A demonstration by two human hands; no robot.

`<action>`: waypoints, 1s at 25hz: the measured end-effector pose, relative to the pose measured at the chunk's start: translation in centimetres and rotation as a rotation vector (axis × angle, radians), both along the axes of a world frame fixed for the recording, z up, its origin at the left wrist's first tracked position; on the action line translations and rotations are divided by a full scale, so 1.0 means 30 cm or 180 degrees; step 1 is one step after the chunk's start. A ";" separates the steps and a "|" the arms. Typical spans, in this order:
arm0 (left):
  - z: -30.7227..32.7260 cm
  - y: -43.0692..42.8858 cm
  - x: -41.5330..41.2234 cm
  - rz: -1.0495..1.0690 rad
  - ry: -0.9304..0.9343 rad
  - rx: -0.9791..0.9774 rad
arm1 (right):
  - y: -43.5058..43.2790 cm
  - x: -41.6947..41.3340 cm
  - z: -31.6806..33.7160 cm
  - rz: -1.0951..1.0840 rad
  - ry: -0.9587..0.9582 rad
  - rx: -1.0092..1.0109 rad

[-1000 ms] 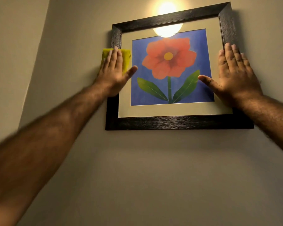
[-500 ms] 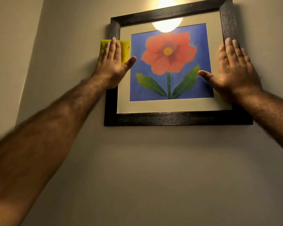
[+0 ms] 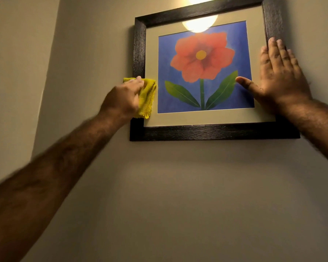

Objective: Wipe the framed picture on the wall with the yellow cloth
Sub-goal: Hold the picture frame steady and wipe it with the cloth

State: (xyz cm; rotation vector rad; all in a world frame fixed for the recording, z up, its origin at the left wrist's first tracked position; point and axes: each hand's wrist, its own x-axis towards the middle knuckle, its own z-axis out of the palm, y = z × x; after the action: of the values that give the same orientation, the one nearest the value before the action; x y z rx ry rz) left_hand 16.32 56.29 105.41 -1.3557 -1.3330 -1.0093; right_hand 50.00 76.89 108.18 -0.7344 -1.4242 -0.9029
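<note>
Left hand (image 3: 121, 99): pressed the folded yellow woven cloth (image 3: 147, 97) against the frame's left rail, apparently clamped on it; blurred.
Right hand (image 3: 278, 76): splayed flat, bracing the right rail.
Dark wooden framed flower picture (image 3: 203, 132): hung on the wall between both hands; unwiped glass lay rightward of the cloth.

A plain beige painted wall (image 3: 178, 195) is meeting a side wall (image 3: 17, 72); a warm wall lamp (image 3: 199, 0) is glowing overhead.
</note>
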 end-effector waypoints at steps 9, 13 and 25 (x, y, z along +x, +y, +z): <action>0.117 -0.077 0.004 0.0391 -0.0240 0.0103 | 0.009 0.004 -0.002 0.0117 -0.0001 0.0061; 0.150 -0.094 -0.037 0.0264 -0.0836 -0.0143 | 0.008 0.003 -0.008 0.0097 0.0008 0.0031; -0.010 -0.169 -0.094 -0.1077 -0.1790 0.0069 | -0.379 -0.337 -0.193 0.1630 -0.1176 -0.0317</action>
State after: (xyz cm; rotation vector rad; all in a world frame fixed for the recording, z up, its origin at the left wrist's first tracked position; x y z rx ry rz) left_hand 13.51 51.23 105.11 -1.3611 -1.5100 -1.7235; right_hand 39.89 65.52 102.39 -0.2496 -1.8819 -0.5821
